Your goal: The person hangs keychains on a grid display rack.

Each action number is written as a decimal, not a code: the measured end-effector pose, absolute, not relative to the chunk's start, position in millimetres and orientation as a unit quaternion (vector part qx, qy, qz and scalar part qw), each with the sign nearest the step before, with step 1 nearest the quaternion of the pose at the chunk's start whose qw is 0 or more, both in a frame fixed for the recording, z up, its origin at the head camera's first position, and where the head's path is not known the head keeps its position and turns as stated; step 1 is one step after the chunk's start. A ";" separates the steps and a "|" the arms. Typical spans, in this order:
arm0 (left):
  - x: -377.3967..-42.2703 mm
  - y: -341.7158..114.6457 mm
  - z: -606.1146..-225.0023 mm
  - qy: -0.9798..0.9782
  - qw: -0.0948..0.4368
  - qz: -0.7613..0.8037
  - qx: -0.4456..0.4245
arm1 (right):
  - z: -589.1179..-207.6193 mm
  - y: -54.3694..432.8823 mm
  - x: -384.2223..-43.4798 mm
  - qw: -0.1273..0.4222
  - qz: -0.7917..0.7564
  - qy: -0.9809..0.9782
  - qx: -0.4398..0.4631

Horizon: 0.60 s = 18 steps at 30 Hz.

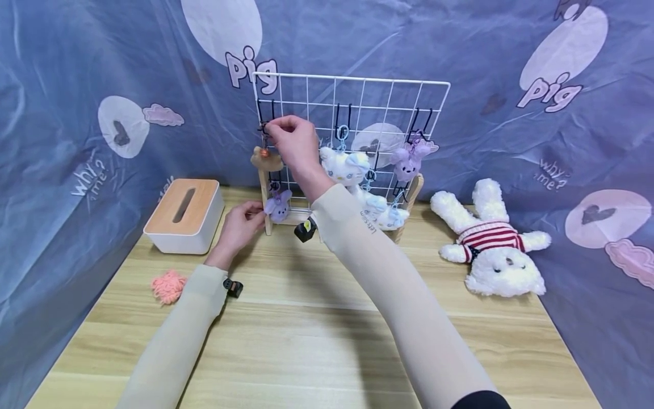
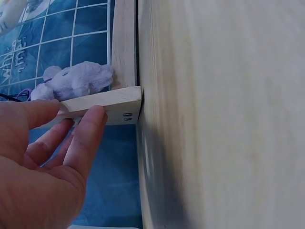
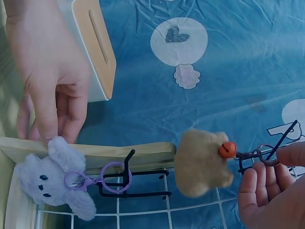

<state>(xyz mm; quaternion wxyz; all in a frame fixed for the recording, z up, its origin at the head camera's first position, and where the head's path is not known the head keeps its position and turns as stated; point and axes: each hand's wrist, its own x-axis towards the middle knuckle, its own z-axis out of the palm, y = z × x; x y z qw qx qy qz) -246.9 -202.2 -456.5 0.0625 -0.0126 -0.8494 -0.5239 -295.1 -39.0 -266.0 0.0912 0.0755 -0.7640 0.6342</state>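
High at the left of a white wire grid rack, my right hand pinches the key ring of a tan plush keychain at a black hook. An orange bell sits between plush and ring; the fingers partly hide the ring. Lower down, my left hand holds the rack's wooden side post, thumb at its front edge and fingertips against its outer face. A purple plush keychain hangs beside that post on a lower hook.
White plush keychains and another purple one hang farther right on the rack. A tissue box with a wooden lid stands left; a pink yarn bundle lies before it. At right lies a white plush bear in a striped sweater.
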 end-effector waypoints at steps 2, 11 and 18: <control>-246.5 -202.9 -456.6 -0.850 0.063 -0.523 -0.014 | -265.5 -39.5 -294.1 0.097 0.625 -0.772 0.070; -246.7 -203.1 -456.7 -0.849 0.064 -0.525 -0.019 | -265.1 -38.1 -293.2 0.100 0.620 -0.776 0.065; -246.3 -202.4 -457.7 -0.848 0.063 -0.526 -0.017 | -267.6 -36.9 -292.9 0.096 0.638 -0.761 0.063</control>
